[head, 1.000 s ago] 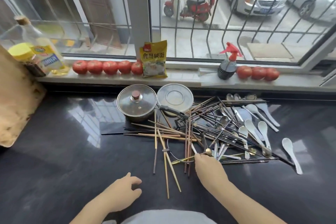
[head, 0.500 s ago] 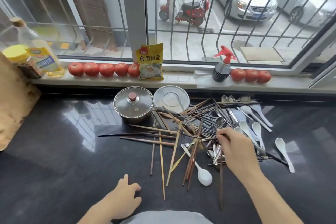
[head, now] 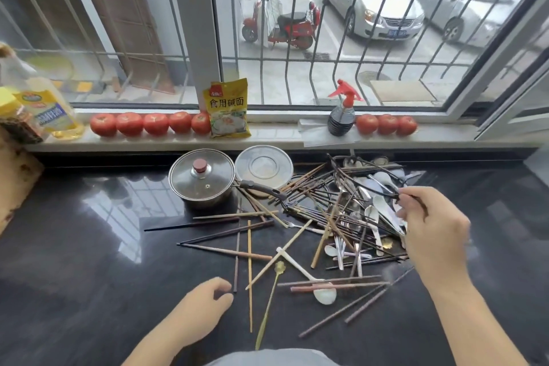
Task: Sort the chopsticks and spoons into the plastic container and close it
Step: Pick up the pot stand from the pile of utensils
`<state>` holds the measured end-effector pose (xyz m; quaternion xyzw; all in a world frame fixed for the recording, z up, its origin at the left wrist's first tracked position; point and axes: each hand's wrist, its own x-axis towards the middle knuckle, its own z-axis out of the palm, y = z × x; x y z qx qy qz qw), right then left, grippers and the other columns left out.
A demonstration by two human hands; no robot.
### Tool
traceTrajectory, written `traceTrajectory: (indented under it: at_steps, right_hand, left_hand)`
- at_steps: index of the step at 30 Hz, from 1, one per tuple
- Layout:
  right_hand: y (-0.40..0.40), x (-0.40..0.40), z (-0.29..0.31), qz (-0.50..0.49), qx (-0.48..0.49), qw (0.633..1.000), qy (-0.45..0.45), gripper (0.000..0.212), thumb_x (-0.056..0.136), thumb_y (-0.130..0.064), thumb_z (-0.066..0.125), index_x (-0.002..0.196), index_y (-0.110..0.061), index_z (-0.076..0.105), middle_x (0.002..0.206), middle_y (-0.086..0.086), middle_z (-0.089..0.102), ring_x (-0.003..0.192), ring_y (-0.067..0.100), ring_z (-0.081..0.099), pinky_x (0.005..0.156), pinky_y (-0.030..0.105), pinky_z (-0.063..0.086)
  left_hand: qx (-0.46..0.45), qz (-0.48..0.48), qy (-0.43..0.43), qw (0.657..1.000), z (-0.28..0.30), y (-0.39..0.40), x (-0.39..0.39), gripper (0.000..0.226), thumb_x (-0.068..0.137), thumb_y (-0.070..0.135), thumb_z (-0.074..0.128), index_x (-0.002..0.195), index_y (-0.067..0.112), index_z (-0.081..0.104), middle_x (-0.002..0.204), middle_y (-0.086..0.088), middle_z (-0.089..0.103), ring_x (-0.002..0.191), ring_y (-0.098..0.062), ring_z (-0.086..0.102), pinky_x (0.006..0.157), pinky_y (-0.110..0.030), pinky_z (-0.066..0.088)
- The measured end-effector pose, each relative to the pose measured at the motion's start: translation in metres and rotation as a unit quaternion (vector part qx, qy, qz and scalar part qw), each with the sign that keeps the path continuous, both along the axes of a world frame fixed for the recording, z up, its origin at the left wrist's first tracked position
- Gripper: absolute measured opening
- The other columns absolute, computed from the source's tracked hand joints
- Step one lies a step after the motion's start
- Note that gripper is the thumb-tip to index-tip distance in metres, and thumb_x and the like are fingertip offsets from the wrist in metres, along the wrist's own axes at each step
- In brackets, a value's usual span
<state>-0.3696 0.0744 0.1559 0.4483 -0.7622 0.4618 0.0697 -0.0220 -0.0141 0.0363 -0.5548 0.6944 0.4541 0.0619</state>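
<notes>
A tangled heap of chopsticks [head: 323, 211] and spoons [head: 380, 211] is spread over the dark counter [head: 89, 261] in front of a window sill. The right hand [head: 430, 226] is raised over the right side of the heap, and a thin dark stick, most likely a chopstick [head: 377, 192], is pinched between its thumb and fingertips; the blur there makes the exact hold hard to read. The left hand [head: 205, 306] is laid on the counter near the front edge, its fingers loosely curled and nothing held in it. Just to its right, loose wooden chopsticks are scattered, along with a white spoon [head: 323, 294] and a slim gold spoon [head: 269, 303] lying well apart from the main heap. The round clear plastic container [head: 264, 166] is seen at the back of the counter, touching the far edge of the heap and just beside a steel pot [head: 202, 178] with a glass lid, whose black handle is stretched in front of the container. On the sill, a row of tomatoes [head: 154, 125], a yellow packet [head: 227, 108], a spray bottle [head: 341, 116] and an oil bottle [head: 50, 113] are lined up.
</notes>
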Motion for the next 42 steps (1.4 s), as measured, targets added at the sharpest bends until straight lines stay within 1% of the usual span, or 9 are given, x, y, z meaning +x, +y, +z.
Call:
traceTrajectory:
  at_steps: [4,8,13,17,22,26,30,35,42]
  right_hand:
    - [-0.006,0.002,0.007,0.001,-0.063,0.998,0.015,0.012,0.095,0.003,0.062,0.097,-0.003,0.072,0.075,0.008,0.069,0.07,0.019,0.069,0.072,0.031,0.054]
    - [-0.016,0.009,0.016,0.018,-0.101,0.994,0.033,0.011,0.095,0.005,0.063,0.097,-0.001,0.071,0.075,0.01,0.068,0.068,0.014,0.067,0.071,0.022,0.051]
    - [-0.021,0.054,-0.008,0.14,-0.068,0.985,0.078,0.016,0.085,0.018,0.068,0.09,0.002,0.071,0.072,0.007,0.063,0.064,0.014,0.06,0.064,0.02,0.048]
    - [0.004,0.116,-0.061,0.34,0.019,0.938,0.058,0.014,0.094,0.005,0.062,0.097,-0.007,0.069,0.081,-0.001,0.058,0.068,0.014,0.055,0.057,0.031,0.049]
    - [0.02,0.129,-0.087,0.435,0.104,0.894,-0.009,0.018,0.099,-0.004,0.051,0.098,-0.012,0.066,0.083,-0.001,0.059,0.069,0.01,0.059,0.061,0.024,0.052]
    - [0.023,0.114,-0.1,0.419,0.212,0.88,-0.078,0.028,0.091,0.005,0.06,0.1,-0.019,0.071,0.083,-0.01,0.065,0.072,0.0,0.064,0.068,0.024,0.057]
    - [0.04,0.097,-0.116,0.326,0.42,0.827,-0.183,0.018,0.094,-0.031,0.062,0.09,-0.048,0.067,0.087,-0.019,0.069,0.086,0.001,0.066,0.083,0.019,0.052]
    - [0.069,0.07,-0.161,0.232,0.622,0.737,-0.127,0.026,0.091,-0.035,0.051,0.066,-0.039,0.049,0.116,-0.004,0.063,0.113,0.017,0.063,0.098,0.025,0.046]
    - [0.0,0.039,-0.118,0.127,0.498,0.852,-0.102,0.022,0.1,-0.027,0.05,0.09,-0.024,0.069,0.085,-0.007,0.067,0.084,0.016,0.062,0.078,0.032,0.049]
  left_hand:
    - [0.043,0.089,0.124,0.987,0.036,-0.005,-0.023,0.019,0.104,0.028,0.056,0.108,0.041,0.069,0.106,0.02,0.072,0.103,0.001,0.065,0.091,-0.021,0.049]
    - [0.071,0.168,0.245,0.952,0.073,-0.002,-0.034,0.023,0.105,0.015,0.054,0.108,0.026,0.075,0.105,0.013,0.077,0.105,-0.01,0.072,0.1,-0.037,0.055]
    - [0.195,0.363,0.474,0.778,0.104,0.003,-0.042,0.029,0.104,0.024,0.051,0.126,0.01,0.064,0.12,-0.017,0.073,0.109,-0.035,0.072,0.097,-0.056,0.053]
    - [0.283,0.481,0.465,0.687,0.098,0.009,-0.04,0.036,0.106,0.039,0.046,0.129,0.013,0.056,0.125,-0.025,0.067,0.102,-0.046,0.072,0.082,-0.064,0.058]
    - [0.235,0.561,0.432,0.665,0.089,0.019,-0.02,0.034,0.11,0.028,0.042,0.104,0.001,0.061,0.091,-0.019,0.072,0.069,-0.034,0.075,0.052,-0.044,0.062]
    - [0.275,0.562,0.425,0.655,0.084,0.025,-0.015,0.026,0.107,0.016,0.045,0.09,0.002,0.059,0.07,-0.012,0.063,0.058,-0.028,0.072,0.055,-0.042,0.063]
    - [0.23,0.569,0.433,0.66,0.082,0.025,-0.012,0.026,0.107,0.011,0.043,0.087,0.002,0.054,0.073,-0.013,0.056,0.066,-0.028,0.061,0.068,-0.045,0.059]
    - [0.116,0.585,0.391,0.701,0.071,0.013,0.005,0.026,0.109,0.011,0.039,0.088,0.006,0.055,0.083,-0.015,0.055,0.068,-0.025,0.053,0.072,-0.039,0.049]
    - [0.08,0.609,0.372,0.696,0.063,0.002,0.008,0.024,0.108,0.011,0.045,0.089,0.008,0.06,0.082,-0.012,0.056,0.068,-0.022,0.052,0.073,-0.036,0.05]
